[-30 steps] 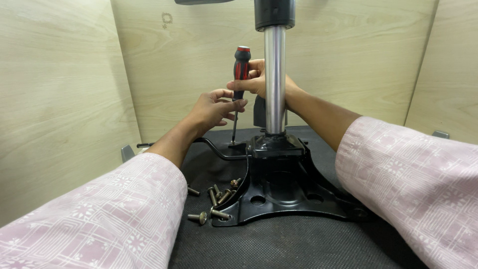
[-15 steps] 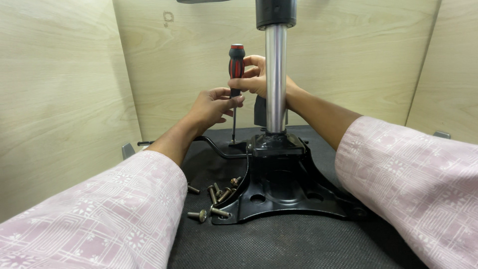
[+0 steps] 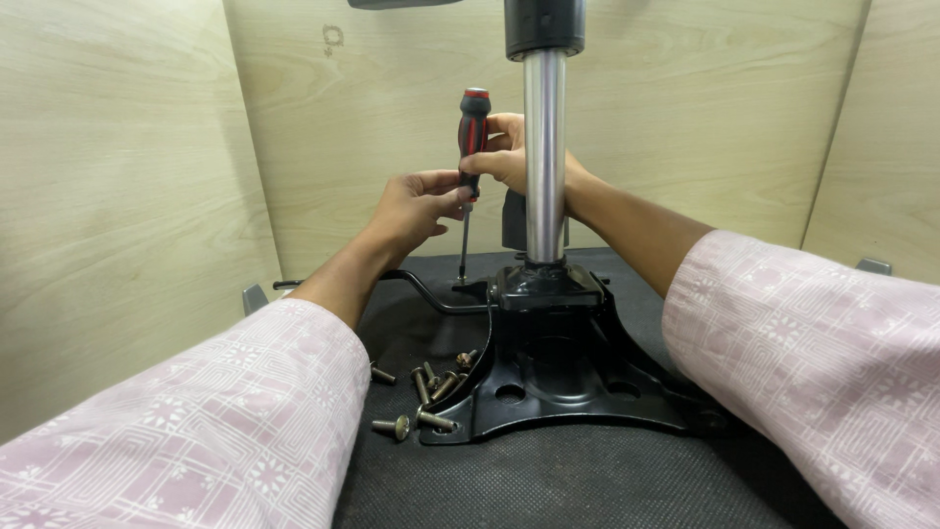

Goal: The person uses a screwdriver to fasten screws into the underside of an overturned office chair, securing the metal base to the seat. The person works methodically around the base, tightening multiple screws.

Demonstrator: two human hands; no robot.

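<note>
A loose cluster of short, dull metal bolts with round heads (image 3: 431,387) lay on the black, finely textured mat (image 3: 587,480) that covered the desk, just beside the left edge of the glossy black pressed-metal plate with round holes (image 3: 568,387). Above them, the left hand (image 3: 416,206) curled its fingertips narrowly around the lower part of the red-and-black handled screwdriver (image 3: 472,137). The tool stood upright, its long axis vertical, its thin steel shaft pointing down to where the tip met a bent black metal lever rod (image 3: 421,289). The right hand (image 3: 504,157) closed around the handle from the other side. Just right of it rose a smooth, polished silver cylinder (image 3: 544,157), vertical, seated in the plate. Pale wood-grain panels (image 3: 127,196) walled the desk on 3 sides.
</note>
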